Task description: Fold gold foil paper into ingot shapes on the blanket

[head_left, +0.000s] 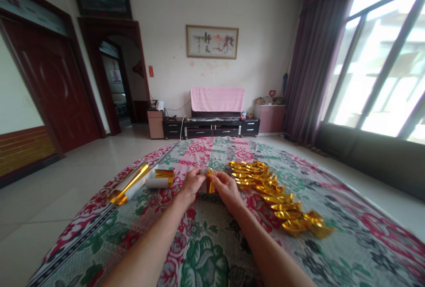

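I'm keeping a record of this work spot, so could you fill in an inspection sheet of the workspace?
Surface: flowered cloth in red, green, grey and white, its far edge curved.
Job's things: a gold piece between the hands; curled gold-and-white sheets to the left; a row of folded gold pieces to the right, the nearest blurred.
Clutter: small items on the far right cabinet.
Grippers: bare left hand and right hand, fingers of both closed on the gold piece.
Cables: white cable hanging before the black stand.
Surroundings: pink cloth above the stand, purple curtain beside the window.
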The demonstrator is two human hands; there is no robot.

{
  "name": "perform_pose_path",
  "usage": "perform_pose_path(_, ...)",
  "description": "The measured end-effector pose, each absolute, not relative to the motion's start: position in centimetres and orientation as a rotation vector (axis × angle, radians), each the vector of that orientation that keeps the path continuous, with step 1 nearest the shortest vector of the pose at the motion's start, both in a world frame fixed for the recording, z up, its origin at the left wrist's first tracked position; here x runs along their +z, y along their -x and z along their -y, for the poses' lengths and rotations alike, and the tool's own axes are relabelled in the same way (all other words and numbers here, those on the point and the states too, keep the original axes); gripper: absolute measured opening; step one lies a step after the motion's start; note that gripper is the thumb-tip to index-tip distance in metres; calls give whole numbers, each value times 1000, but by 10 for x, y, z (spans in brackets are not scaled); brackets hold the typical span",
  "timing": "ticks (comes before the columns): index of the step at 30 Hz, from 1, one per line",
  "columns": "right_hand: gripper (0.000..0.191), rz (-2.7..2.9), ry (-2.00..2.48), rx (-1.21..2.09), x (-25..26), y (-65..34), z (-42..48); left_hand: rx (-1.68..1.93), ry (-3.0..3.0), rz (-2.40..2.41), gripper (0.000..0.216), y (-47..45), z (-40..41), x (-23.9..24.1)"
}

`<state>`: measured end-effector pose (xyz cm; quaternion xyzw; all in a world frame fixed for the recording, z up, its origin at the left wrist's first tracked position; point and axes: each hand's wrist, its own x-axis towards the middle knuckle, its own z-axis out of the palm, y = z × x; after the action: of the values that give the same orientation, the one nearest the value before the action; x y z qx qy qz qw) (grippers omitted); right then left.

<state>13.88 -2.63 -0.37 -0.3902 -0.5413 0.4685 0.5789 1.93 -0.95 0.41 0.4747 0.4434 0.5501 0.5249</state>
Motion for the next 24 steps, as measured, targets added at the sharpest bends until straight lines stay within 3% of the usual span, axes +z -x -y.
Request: perform_pose_path(24, 33, 1229, 965, 1058, -10, -140, 22, 1208, -1141, -849, 37, -14, 12, 6)
